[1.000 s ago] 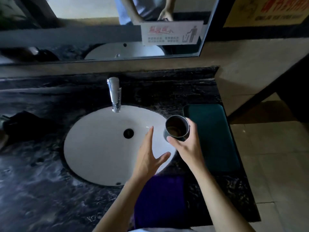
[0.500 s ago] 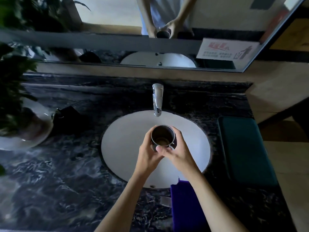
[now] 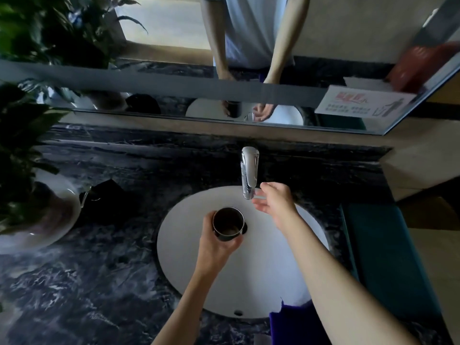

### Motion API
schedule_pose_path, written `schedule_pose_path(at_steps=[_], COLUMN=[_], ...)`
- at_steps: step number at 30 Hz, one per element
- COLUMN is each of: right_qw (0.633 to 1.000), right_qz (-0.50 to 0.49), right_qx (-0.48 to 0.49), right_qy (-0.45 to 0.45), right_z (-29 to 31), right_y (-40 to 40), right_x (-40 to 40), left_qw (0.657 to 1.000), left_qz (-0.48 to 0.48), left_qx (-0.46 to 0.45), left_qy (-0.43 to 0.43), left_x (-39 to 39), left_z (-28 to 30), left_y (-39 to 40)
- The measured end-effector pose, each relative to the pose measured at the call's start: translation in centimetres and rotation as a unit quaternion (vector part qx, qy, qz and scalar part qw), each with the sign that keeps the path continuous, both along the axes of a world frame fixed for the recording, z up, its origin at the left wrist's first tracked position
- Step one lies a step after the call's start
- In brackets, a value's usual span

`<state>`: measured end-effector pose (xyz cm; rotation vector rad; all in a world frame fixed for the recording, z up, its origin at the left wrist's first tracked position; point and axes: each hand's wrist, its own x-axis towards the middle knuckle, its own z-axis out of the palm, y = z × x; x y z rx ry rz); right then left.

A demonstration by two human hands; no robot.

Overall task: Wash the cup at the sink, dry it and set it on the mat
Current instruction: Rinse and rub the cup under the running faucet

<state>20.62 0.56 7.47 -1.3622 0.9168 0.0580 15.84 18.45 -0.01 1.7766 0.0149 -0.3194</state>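
A dark metal cup (image 3: pixel 227 224) with brownish residue inside is held upright over the white round sink (image 3: pixel 273 277) by my left hand (image 3: pixel 216 245), whose fingers wrap its side. My right hand (image 3: pixel 273 202) is empty, fingers apart, right beside the tip of the chrome tap (image 3: pixel 249 176). No water is visible from the tap. The dark green mat (image 3: pixel 383 255) lies on the counter right of the sink. A purple cloth (image 3: pixel 291 322) lies at the sink's near edge, partly hidden by my right forearm.
The counter (image 3: pixel 87 282) is dark marble. A potted plant in a white pot (image 3: pixel 37 220) stands at the left, with a dark object (image 3: pixel 107 197) beside it. A mirror (image 3: pixel 174 46) runs along the back wall with a paper sign (image 3: pixel 363 105) at its lower right.
The cup passed from my right hand to my left hand over the sink. My right hand let go and moved up to the tap's tip. The view shifted left.
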Motion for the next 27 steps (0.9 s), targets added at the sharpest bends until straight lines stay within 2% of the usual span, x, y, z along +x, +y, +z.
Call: schedule_pose_path(at_steps=[6, 11, 19, 27], right_qw=[0.998, 1.0, 1.0, 0.999], right_qz=[0.008, 0.018, 0.014, 0.034], right_qx=[-0.068, -0.008, -0.001, 0.015], right_qy=[0.009, 0.012, -0.001, 0.005], right_z=[-1.7, -1.7, 0.8, 1.3], right_y=[0.2, 1.2, 0.1, -0.5], right_x=[1.7, 2.3, 3.3, 3.8], left_qw=[1.0, 1.0, 1.0, 0.999], left_qz=[0.001, -0.004, -0.02, -0.012], left_qx=[0.009, -0.004, -0.005, -0.013], left_qy=[0.012, 0.015, -0.009, 0.028], left_x=[1.5, 2.5, 3.7, 3.8], left_z=[-1.3, -1.9, -2.3, -3.5], left_y=[-0.5, -0.8, -1.5, -1.7])
